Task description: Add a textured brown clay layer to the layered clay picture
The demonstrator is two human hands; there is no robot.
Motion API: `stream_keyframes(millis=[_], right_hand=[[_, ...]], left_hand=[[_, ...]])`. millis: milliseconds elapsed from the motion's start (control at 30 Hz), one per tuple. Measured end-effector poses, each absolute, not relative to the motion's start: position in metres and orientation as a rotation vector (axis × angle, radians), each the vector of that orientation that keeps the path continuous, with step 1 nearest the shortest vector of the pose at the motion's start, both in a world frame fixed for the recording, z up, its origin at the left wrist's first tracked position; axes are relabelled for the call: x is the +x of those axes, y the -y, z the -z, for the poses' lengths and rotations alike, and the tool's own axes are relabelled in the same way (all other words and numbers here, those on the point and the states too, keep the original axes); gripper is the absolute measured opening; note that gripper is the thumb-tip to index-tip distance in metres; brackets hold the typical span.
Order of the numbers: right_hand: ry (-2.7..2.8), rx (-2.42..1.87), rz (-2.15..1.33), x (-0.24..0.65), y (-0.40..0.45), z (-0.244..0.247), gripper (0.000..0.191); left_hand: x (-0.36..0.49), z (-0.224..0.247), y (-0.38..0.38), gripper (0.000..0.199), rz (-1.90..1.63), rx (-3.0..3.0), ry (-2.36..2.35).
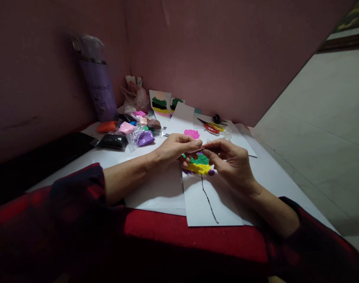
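Note:
My left hand (182, 147) and my right hand (231, 161) meet over the drawing, thumbs and forefingers pinched. Between them runs a thin, dark purplish strip (195, 151), apparently modelling clay, partly covered by the fingers. Below lies a white sheet (209, 206) with a black wavy line drawn down it. Pink clay (191, 134), textured green clay (200, 159) and a yellow clay band (198, 168) form a picture on it. A small purple lump (211, 172) sits at the yellow band's right end, and more purple shows at its left.
Bags of coloured clay (113, 141) lie in a heap at left, before a tall purple bottle (98, 84). Red-handled scissors (210, 127) rest on paper at the back. Two painted cards (160, 104) lean near the pink wall (203, 59). Red cloth (197, 239) lies along the front.

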State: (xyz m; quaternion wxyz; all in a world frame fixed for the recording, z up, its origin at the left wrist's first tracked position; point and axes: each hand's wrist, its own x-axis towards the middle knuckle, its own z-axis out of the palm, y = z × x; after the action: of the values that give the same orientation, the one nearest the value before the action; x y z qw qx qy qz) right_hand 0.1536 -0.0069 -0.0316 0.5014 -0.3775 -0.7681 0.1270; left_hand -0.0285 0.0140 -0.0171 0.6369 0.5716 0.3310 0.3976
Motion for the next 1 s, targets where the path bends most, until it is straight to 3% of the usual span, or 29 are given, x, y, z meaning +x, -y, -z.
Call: stream_keyframes(millis=[267,767,1000], right_hand=[[1.825,-0.981,-0.242,0.1543,0.0089,0.0282,0.002],[1.855,-0.953,-0.295,0.1544,0.009,0.0297,0.003],[1.868,-0.953,-0.339,0.1538,0.009,0.0304,0.004]], left_hand=[[-0.0278,0.0146,-0.0155,0.012,-0.891,1.293,-0.78],[-0.0276,0.0133,-0.0147,0.019,-0.951,1.311,-0.831],[-0.0269,0.0125,-0.0146,0.007,-0.95,1.291,-0.832]])
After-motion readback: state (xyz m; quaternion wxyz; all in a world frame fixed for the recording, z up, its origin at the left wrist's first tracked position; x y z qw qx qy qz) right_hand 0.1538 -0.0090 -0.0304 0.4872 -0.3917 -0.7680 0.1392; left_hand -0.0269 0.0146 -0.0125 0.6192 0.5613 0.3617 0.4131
